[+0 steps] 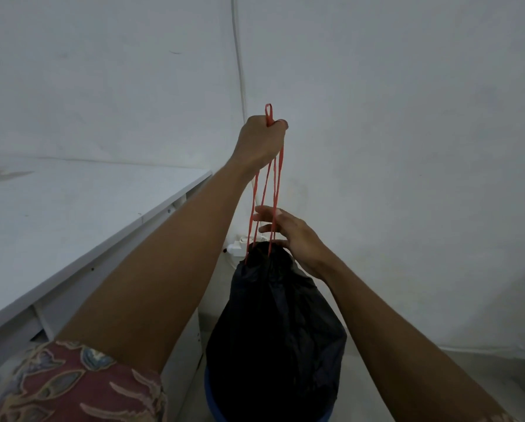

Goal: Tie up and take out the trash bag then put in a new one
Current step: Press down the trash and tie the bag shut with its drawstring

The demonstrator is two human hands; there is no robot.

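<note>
At centre frame, the left hand (pixel 261 141) is clenched round the red strings (pixel 276 190), drawn high and taut, likely to cinch the bag (pixel 273 324) shut; the bag stands straight below that hand, its base in the blue bin (pixel 209 394) at bottom centre; the right hand (pixel 291 236), fingers loosely extended, touches the strings just above the gathered mouth, probably steadying it; a white tabletop (pixel 57 214) lies left.

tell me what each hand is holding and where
The left hand grips the red drawstrings near their looped top ends. The right hand holds nothing; its open fingers only touch the strands.
</note>
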